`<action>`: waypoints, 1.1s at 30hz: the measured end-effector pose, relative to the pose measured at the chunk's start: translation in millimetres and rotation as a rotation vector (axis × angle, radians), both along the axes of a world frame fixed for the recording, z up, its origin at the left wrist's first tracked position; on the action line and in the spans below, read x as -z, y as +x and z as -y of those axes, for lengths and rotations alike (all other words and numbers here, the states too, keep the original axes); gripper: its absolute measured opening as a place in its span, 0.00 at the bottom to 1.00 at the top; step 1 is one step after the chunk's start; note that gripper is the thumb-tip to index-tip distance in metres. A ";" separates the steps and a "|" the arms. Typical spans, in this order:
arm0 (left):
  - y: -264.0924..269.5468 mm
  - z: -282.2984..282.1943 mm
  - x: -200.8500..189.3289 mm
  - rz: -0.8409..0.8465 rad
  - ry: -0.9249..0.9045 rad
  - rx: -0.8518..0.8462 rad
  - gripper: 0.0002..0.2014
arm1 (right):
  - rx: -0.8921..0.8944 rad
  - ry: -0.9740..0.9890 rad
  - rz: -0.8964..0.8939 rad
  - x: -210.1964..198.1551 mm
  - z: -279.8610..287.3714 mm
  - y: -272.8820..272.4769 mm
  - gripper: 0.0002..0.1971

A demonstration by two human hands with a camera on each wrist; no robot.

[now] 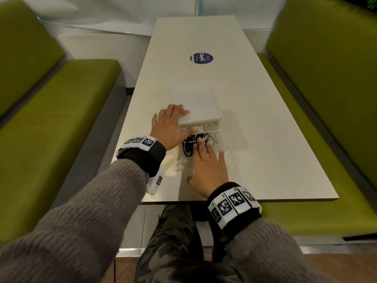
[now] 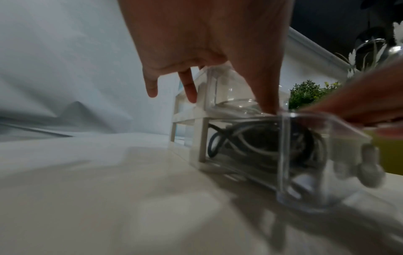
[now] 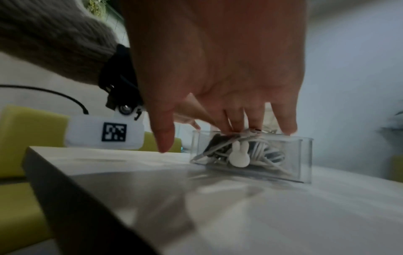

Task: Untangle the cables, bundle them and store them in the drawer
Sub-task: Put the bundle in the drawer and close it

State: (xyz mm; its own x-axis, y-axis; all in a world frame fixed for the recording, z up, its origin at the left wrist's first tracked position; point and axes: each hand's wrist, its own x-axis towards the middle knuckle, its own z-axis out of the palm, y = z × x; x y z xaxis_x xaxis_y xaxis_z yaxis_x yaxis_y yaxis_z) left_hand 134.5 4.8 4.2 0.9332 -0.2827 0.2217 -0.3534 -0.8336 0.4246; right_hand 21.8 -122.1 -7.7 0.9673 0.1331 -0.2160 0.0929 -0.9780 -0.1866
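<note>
The left hand (image 1: 169, 127) rests on the near-left corner of the white drawer unit (image 1: 195, 103), which stands in the middle of the cream table (image 1: 255, 139). Its fingers lie nearly straight across the lid, the thumb reaches down over the front edge, and it holds nothing; it appears to steady the unit.

The lower clear drawer (image 3: 303, 158) is pulled out toward the near edge. It contains the cables (image 3: 257, 151), black and white, coiled together in a loose bundle that fills the drawer to about its rim. A small white rabbit-shaped knob (image 3: 239, 155) sits on the drawer front.

The right hand (image 1: 210, 166) is spread flat over the open drawer. Its fingers are straight and press down on the bundle from above; they grip nothing.

Handling judgement: the cables are light, soft and springy, so the coils will tend to rise and catch under the unit's frame. Hold them down at the top centre of the bundle while the drawer is closed. The drawer is thin, rigid, smooth plastic and probably slides easily; push it at the front panel or the knob. The unit is light and may slide on the table, so it needs bracing.

The storing step appears nearly complete.
</note>
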 end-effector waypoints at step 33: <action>22.0 14.2 -8.4 -0.084 0.107 0.268 0.25 | -0.085 -0.153 -0.246 -10.9 6.3 2.1 0.46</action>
State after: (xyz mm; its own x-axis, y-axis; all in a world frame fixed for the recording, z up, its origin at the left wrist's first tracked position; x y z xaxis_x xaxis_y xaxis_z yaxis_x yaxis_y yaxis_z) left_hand 156.5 -9.4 12.6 0.8358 -0.5395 0.1024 -0.5345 -0.7568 0.3763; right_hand 23.9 -128.4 3.2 0.8700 0.1593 -0.4665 0.1457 -0.9872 -0.0652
